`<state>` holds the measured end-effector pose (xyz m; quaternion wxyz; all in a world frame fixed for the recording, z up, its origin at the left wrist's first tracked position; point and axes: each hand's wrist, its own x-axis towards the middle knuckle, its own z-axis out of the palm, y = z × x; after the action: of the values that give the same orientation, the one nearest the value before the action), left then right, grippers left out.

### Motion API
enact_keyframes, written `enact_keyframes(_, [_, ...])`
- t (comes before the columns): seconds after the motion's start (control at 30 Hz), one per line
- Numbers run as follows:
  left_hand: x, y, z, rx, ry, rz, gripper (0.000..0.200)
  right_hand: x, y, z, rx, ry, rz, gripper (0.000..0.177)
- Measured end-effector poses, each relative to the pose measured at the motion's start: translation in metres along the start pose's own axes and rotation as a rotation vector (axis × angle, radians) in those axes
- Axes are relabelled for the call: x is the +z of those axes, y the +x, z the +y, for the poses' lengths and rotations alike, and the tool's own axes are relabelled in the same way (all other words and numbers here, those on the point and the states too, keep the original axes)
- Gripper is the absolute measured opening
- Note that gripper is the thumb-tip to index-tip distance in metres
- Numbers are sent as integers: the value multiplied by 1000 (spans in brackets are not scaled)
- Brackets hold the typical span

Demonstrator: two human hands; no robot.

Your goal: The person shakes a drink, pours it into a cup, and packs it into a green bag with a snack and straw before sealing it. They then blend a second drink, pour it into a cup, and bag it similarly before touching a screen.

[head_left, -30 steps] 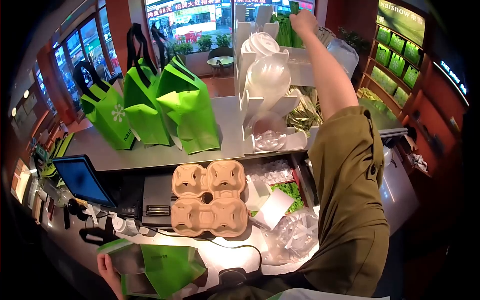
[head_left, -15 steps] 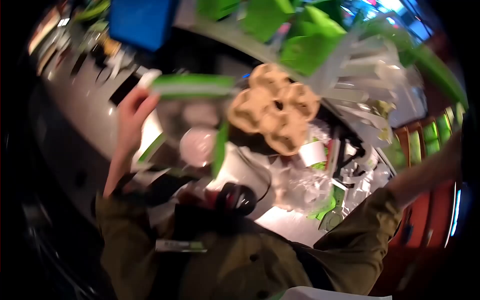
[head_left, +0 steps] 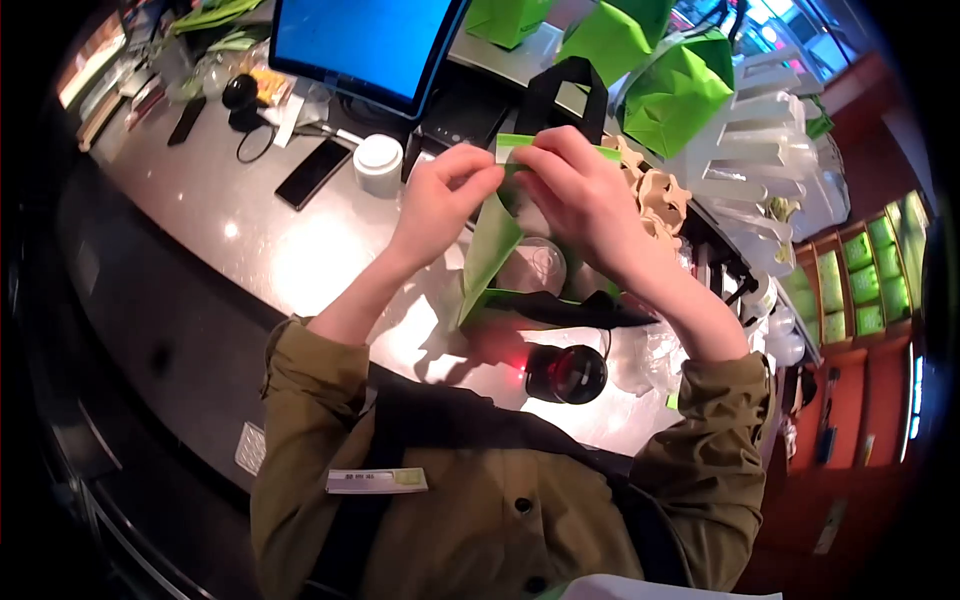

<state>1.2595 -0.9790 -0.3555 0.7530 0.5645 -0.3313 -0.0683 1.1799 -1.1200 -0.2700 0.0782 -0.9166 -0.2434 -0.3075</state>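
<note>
A green carrier bag (head_left: 490, 252) with black handles (head_left: 578, 72) stands open on the counter in front of me. Lidded cups (head_left: 533, 268) sit inside it, seen from above. My left hand (head_left: 450, 195) pinches at the bag's upper rim with thumb and fingers together. Just to its right, my right hand (head_left: 575, 185) is also closed at the same rim, its fingers curled downward. The fingertips of both hands nearly meet there. My right hand and forearm cover part of the bag's inside.
A black scanner (head_left: 567, 374) with a red light stands near my body. Left of the bag are a white round container (head_left: 378, 165) and a phone (head_left: 313, 173). A monitor (head_left: 365, 45) rises behind. Cardboard cup carriers (head_left: 662, 195) and more green bags (head_left: 680, 92) lie right and back.
The bag has moved right and down onto the counter, in front of the cup carriers. My right hand has come in from the far right to its rim; my left hand has moved right.
</note>
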Motion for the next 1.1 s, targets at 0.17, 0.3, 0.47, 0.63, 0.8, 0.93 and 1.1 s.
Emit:
enact_keyframes(0.17, [-1, 1, 16, 334, 334, -78, 11, 10, 1, -2, -34, -94, 17, 15])
enact_keyframes(0.3, [3, 4, 15, 359, 353, -126, 8, -4, -14, 8, 333, 195, 370, 11])
enact_keyframes(0.47, [6, 7, 4, 255, 265, -190, 8, -82, -176, 61, 951, 214, 1130, 14])
enact_keyframes(0.63, [-11, 1, -19, 112, 145, -143, 19, -106, -386, 76, 1335, -696, 700, 20])
enact_keyframes(0.8, [-7, -18, -19, 201, -299, -309, 42, -102, -471, 86, 1475, -982, 81, 27])
enact_keyframes(0.93, [-17, -23, -27, 389, 60, -503, 70, -105, -295, 32, 1268, -529, 276, 27])
enact_keyframes(1.1, [-11, -27, -25, 300, 61, -439, 47, -18, -151, -38, 567, 585, 236, 33])
